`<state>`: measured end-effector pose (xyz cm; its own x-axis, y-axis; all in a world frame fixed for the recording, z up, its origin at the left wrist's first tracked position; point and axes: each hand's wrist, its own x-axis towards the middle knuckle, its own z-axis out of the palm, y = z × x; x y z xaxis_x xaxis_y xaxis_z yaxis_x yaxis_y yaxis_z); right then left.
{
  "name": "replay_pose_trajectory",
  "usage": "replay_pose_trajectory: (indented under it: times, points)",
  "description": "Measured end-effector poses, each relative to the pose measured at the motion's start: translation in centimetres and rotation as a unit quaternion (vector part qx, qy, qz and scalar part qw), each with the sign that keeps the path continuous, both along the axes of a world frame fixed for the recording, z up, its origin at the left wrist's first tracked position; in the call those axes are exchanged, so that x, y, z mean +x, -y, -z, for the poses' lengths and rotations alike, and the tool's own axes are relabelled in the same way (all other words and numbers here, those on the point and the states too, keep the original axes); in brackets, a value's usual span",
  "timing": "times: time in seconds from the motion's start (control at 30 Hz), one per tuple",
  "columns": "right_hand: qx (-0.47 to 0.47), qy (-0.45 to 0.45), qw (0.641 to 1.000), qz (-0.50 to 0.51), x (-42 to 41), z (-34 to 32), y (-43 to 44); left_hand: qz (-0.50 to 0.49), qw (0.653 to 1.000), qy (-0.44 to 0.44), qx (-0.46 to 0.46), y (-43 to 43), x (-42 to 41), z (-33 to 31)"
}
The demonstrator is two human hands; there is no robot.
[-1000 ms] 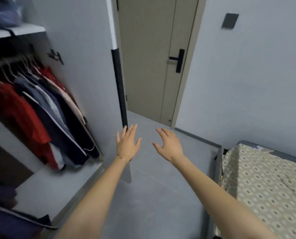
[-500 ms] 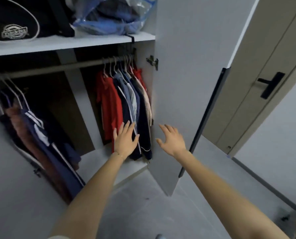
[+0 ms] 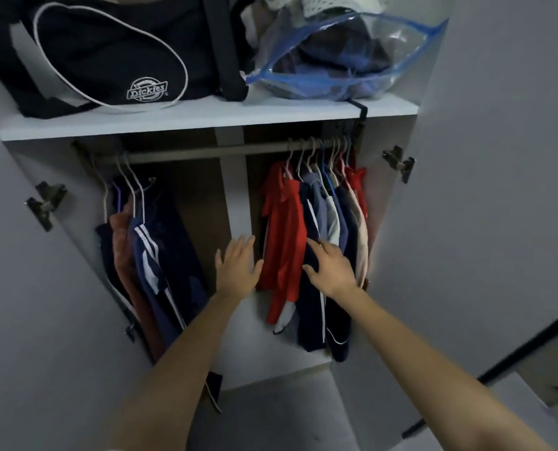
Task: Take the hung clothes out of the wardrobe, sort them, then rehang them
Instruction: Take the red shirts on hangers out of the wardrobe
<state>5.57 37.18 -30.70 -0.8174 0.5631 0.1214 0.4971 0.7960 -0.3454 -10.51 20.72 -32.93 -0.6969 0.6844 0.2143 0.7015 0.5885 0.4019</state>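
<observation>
Head view: wardrobe open. Both hands spread wide, holding nothing. Left hand (image 3: 237, 268) is in front of the divider (image 3: 235, 196), w/ the red top (image 3: 285, 229) at its 3 o'clock. Right hand (image 3: 331, 270) lies over the navy jacket (image 3: 310, 307), maybe touching. Main bunch (image 3: 333, 216) hangs off the rail (image 3: 190, 155) at 1 o'clock, 2nd bunch (image 3: 147, 255) at 9. Best approach: reach up to the hooks (image 3: 316, 151), lift the hangers off together, don't tug fabric.

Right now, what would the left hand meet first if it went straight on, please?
Likely the white divider, just left of the red shirt; the left hand is open and seems to touch nothing, though depth is unclear.
</observation>
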Motion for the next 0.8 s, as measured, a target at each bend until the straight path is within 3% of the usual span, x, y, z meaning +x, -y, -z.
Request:
replay_pose_trajectory:
  times: [0.3, 0.8]
  points:
    - [-0.044, -0.033, 0.998, -0.031, -8.7, -1.0, -7.3, -0.070, 0.998, 0.001, -0.006, -2.0, -6.0, 0.6]
    - [-0.028, -0.045, 0.991, 0.121, -16.8, -1.7, -10.6, -0.046, 0.998, -0.001, -0.040, -3.4, -15.4, 2.3]
